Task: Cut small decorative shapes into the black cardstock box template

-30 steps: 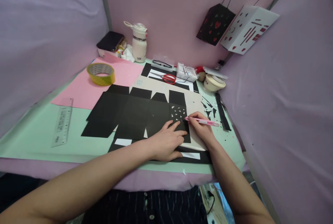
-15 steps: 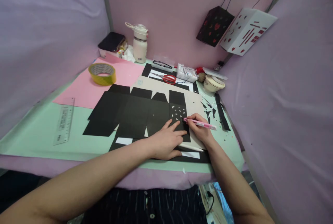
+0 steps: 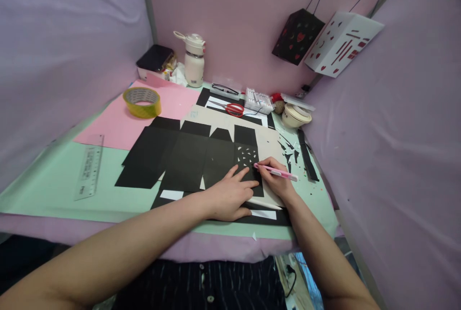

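Note:
A flat black paper cut-out [image 3: 187, 156] made of several joined panels lies on a beige board [image 3: 268, 142] on the table. Its rightmost panel has several small white holes cut in it. My left hand [image 3: 230, 195] lies flat on that panel's lower part, fingers stretched out and apart. My right hand [image 3: 275, 178] is closed around a pink craft knife [image 3: 277, 171], its tip touching the right side of the holed panel.
A yellow tape roll [image 3: 141, 102] sits on pink paper [image 3: 115, 122]; a clear ruler [image 3: 88, 168] lies at left. Red scissors [image 3: 230, 107], a marker box [image 3: 258, 100], a white flask [image 3: 193, 60], a round tin [image 3: 295, 115] and black scraps [image 3: 291, 151] stand behind. Two paper lanterns [image 3: 324, 36] hang at right.
The pink knife's tip and my right hand have shifted slightly left and down along the holed panel. My left hand has stayed pressed on the paper.

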The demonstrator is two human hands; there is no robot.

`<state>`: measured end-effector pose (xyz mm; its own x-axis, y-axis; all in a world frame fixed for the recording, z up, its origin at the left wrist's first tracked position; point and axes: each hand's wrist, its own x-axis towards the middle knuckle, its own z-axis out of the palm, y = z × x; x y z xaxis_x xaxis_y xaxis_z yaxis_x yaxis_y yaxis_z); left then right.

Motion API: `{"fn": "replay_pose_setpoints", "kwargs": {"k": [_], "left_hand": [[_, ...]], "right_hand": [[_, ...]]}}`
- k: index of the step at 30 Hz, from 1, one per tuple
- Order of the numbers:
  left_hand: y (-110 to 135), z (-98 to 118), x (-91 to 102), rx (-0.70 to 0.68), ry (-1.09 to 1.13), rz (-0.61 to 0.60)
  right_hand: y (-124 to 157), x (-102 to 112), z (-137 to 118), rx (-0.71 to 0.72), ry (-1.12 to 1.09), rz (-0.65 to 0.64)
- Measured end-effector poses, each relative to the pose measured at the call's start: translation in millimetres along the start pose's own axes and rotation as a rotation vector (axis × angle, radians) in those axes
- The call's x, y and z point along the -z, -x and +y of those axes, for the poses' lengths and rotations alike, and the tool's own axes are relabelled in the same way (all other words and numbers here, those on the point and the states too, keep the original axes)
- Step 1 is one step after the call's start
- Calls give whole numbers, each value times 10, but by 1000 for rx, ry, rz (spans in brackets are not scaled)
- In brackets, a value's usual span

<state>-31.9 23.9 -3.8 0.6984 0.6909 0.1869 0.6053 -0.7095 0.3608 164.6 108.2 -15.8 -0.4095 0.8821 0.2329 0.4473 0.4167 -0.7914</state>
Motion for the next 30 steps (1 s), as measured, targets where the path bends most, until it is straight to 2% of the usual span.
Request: {"fn": "replay_pose_setpoints", "kwargs": {"k": [7,12,19,30], "left_hand": [[-4,10,23,0,-3,1],[-4,15,26,3,-17,-3],[-3,7,-2,1,-12,9],[3,1,-20,5,-13,3]], "right_hand": [[25,-21,-55,70,113,-8],[13,-18,-97,107,86,-32],[24,-44,-59,57,153,3],[17,-42,-50,66,182,-12]]}}
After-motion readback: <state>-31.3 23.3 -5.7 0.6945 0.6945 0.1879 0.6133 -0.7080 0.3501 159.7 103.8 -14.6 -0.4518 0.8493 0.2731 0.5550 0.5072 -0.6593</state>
